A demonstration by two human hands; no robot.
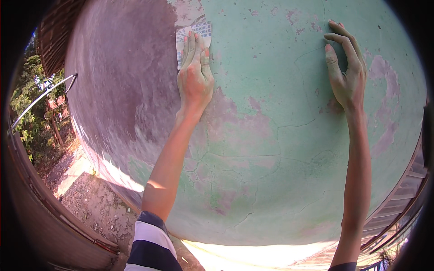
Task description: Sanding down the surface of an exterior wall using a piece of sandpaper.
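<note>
My left hand (pixel 195 81) presses a sheet of sandpaper (pixel 205 30) against the wall, its fingers pointing up and lying over the sheet. The sheet's pale printed back faces me; its abrasive side is hidden. It lies where bare purple-grey plaster meets the green paint. Farther right, my right hand (pixel 350 77) holds nothing and leans on the painted wall (pixel 257 58), fingers apart and slightly bent. The green paint there is cracked, with several worn patches (pixel 384 77) showing plaster. Pale dust coats both hands.
A thin pale rod (pixel 43 95) runs to the wall's left edge. Beyond it are green plants (pixel 34 86) and rubble-strewn ground (pixel 97 203). A brown roof edge (pixel 56 36) hangs at upper left. Slatted panels (pixel 404 194) stand at lower right.
</note>
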